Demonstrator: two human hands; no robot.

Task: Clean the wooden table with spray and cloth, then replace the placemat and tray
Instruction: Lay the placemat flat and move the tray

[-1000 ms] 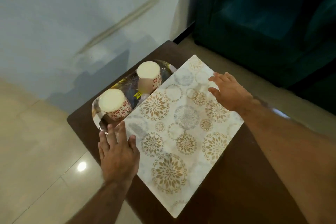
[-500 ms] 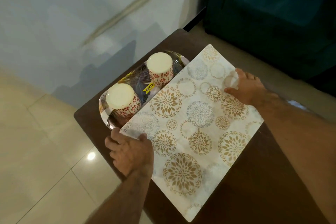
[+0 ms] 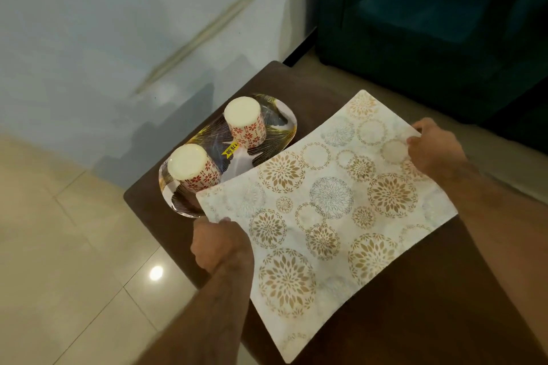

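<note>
While the placemat lifts, left hand and right hand, grips pinching opposite edges.

I'm looking into home, living room. Dark green sofa sitting by small brown wooden table. Shiny floor tiles glowing below. Tray holding two flowery cups, placemat lying beside.

Both hands, flat a second ago, now grip the placemat, whose upper edge lifts off the tray.
</note>
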